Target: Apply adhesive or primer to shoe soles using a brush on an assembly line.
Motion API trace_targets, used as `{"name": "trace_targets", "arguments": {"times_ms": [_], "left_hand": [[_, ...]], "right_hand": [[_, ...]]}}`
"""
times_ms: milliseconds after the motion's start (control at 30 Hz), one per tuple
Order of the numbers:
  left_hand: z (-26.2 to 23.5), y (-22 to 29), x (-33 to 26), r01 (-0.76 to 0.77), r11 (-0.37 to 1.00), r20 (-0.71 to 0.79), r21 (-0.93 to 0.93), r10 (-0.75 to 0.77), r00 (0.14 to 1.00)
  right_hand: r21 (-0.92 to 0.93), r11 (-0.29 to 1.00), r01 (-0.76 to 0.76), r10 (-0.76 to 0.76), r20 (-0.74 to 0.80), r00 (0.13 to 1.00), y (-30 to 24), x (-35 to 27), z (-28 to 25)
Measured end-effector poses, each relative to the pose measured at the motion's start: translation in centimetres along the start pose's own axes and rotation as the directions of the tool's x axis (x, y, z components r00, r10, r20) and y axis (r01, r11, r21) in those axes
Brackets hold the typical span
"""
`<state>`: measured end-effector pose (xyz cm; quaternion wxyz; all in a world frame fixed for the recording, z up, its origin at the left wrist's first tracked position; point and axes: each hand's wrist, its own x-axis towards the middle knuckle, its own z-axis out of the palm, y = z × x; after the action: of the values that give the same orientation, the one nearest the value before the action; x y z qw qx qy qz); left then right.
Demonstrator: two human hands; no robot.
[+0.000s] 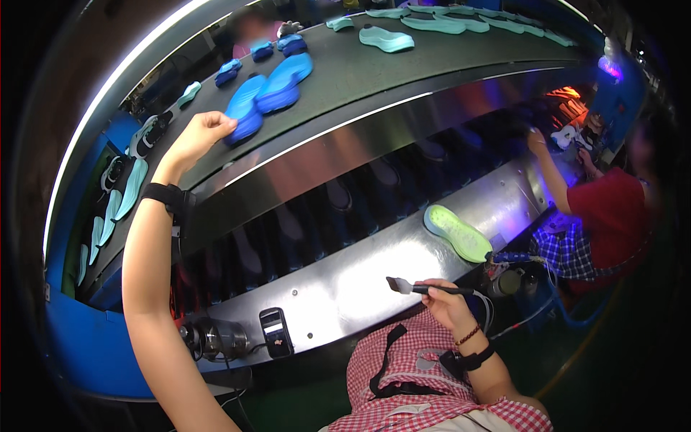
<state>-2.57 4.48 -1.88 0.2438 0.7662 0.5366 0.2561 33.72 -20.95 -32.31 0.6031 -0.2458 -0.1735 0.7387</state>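
My left hand (pixel 199 137) reaches out over the dark conveyor belt (pixel 345 79). Its thumb and fingers pinch the near end of a blue shoe sole (pixel 245 108). A second blue sole (pixel 283 85) lies against that one on its right. Low in front of me, my right hand (pixel 448 306) is closed round the black handle of a flat brush (pixel 417 287). The dark bristles point left, above the shiny metal ledge (pixel 338 284). On this ledge, beyond the brush, rests a yellow-green shoe sole (pixel 458 233).
Pale mint soles (pixel 387 39) and small blue pieces (pixel 229 72) are spread along the belt. Under it, several soles sit in a dark slot. A phone-like device (pixel 276 333) and a glass pot (pixel 219 338) are at the ledge's near left. A co-worker in red (pixel 612 198) works at right.
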Motion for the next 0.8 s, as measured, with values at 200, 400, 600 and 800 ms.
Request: {"name": "trace_targets", "arguments": {"times_ms": [200, 400, 600, 800], "left_hand": [[5.3, 4.7, -6.8, -0.225, 0.972, -0.368, 0.071, 0.236, 0.900], [12.1, 0.6, -17.2, -0.310, 0.348, -0.413, -0.885, -0.278, 0.867], [24.4, -1.2, -25.9, 0.061, -0.182, 0.074, -0.981, -0.064, 0.995], [34.6, -4.3, -28.6, 0.321, -0.329, 0.371, -0.888, -0.103, 0.923]], "right_hand": [[-0.216, 0.968, 0.128, -0.136, -0.026, 0.990, -1.5, 0.2, 0.1], [-0.468, 0.837, 0.283, -0.358, -0.077, 0.930, -2.6, 0.6, 2.1], [-0.325, 0.887, 0.328, -0.370, -0.076, 0.926, -3.0, 0.0, 2.5], [-0.447, 0.870, 0.205, -0.178, 0.103, 0.979, -0.9, 0.0, 4.4]]}}
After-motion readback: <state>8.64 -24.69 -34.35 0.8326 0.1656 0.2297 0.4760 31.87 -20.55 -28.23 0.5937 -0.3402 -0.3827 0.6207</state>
